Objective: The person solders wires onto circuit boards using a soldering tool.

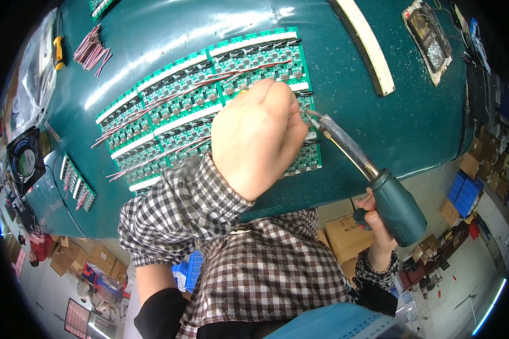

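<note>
My right hand (374,217) grips the handle of a green soldering gun (400,209). Its long metal barrel points up and left, and its tip is at the right edge of a panel of green circuit boards (181,104). Over the right part of this panel, my left hand (258,135) is closed with its fingers curled together; whatever they pinch is hidden beneath them. Rows of small components and white strips cover the boards. Thin red and white wires (195,85) lie across the rows in long bundles.
At the far left lie a bundle of cut wires (90,50) and a yellow-handled tool (58,52). A black fan (26,161) stands at the left edge near a small wired board (76,182). A pale curved strip (367,48) and a dirty soldering tray (428,39) lie far right.
</note>
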Motion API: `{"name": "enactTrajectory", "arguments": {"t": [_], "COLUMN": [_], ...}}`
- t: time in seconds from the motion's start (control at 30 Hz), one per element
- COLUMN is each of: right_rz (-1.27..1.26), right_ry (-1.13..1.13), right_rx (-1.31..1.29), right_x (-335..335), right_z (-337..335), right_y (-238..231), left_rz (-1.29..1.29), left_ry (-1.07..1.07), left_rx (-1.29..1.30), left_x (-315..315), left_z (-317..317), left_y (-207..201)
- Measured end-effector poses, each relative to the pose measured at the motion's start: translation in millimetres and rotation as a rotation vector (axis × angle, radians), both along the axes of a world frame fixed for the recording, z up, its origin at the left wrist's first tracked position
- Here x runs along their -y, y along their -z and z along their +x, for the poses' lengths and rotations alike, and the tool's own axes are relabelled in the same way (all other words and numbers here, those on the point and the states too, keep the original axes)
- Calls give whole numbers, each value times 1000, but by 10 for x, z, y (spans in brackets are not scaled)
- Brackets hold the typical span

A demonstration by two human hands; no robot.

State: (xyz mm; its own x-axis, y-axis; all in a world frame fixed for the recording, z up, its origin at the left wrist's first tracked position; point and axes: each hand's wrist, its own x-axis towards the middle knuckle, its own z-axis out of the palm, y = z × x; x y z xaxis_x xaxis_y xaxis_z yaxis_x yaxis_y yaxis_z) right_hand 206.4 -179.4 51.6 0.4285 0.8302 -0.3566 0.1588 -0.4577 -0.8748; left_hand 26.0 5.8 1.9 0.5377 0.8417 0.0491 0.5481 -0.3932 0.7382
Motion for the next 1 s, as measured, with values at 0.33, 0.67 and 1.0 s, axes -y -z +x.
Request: {"name": "enactTrajectory", "arguments": {"t": [0.33,0.67,1.0], "right_rz": [-9,-42,29], "right_ry": [-22,-51,-5], "right_rx": [16,2,66], "right_x": [-42,0,6], "right_z": [-23,2,-16], "right_y": [-31,-23,-21], "left_rz": [-4,-18,-8], "left_ry": [4,14,7], "left_rx": [4,16,0], "left_x": [-3,-11,-10], "left_z": [-14,-18,-6], "left_y": [-11,-24,-9]}}
